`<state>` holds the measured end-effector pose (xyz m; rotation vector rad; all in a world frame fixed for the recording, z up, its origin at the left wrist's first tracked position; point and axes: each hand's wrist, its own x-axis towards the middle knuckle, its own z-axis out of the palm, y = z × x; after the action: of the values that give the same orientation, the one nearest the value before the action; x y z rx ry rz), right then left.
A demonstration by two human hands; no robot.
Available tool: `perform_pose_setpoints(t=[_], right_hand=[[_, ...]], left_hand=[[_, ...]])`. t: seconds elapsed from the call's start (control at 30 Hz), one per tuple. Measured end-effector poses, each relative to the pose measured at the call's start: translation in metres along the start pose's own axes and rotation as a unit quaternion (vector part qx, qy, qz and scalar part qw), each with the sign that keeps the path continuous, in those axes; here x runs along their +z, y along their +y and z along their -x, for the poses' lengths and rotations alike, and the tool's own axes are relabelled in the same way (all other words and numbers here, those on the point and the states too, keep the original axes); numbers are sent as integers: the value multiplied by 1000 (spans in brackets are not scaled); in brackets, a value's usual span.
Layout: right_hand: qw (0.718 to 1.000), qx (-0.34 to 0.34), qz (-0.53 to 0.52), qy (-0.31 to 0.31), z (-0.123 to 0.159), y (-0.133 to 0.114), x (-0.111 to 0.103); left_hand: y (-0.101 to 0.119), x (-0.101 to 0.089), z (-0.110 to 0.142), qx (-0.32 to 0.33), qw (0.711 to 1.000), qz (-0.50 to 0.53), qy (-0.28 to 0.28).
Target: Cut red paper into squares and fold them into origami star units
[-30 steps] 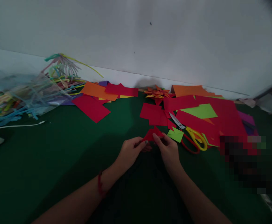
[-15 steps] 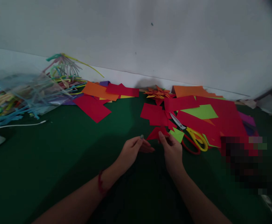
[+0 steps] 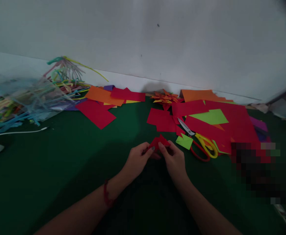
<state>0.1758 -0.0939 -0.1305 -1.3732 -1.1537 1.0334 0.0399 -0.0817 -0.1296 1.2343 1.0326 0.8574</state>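
Observation:
Between my two hands is a small folded piece of red paper, its pointed tips showing above the fingers. My left hand pinches its left side, thumb on top. My right hand grips the right side, also with the thumb over it; both hands are closed. Just right of my right hand lies a folded light green paper. Beside that rest scissors with one yellow and one red handle, blades pointing away to the left. Several red paper squares lie just beyond my hands.
Large red sheets and a light green sheet cover the right side. By the wall sits a pile of pointed orange paper pieces. Pipe cleaners and a clear plastic bag heap at the left, near a white cable.
Half a second ago my left hand was off the red paper and my right hand alone held it, farther right. Now the paper is back between both hands, its left side pinched again.

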Motion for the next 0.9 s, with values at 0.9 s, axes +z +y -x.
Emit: perform_pose_setpoints(t=[0.9], right_hand=[[997, -46, 59, 17, 2, -2, -1]], left_hand=[[2, -4, -3, -41, 983, 149, -98]])
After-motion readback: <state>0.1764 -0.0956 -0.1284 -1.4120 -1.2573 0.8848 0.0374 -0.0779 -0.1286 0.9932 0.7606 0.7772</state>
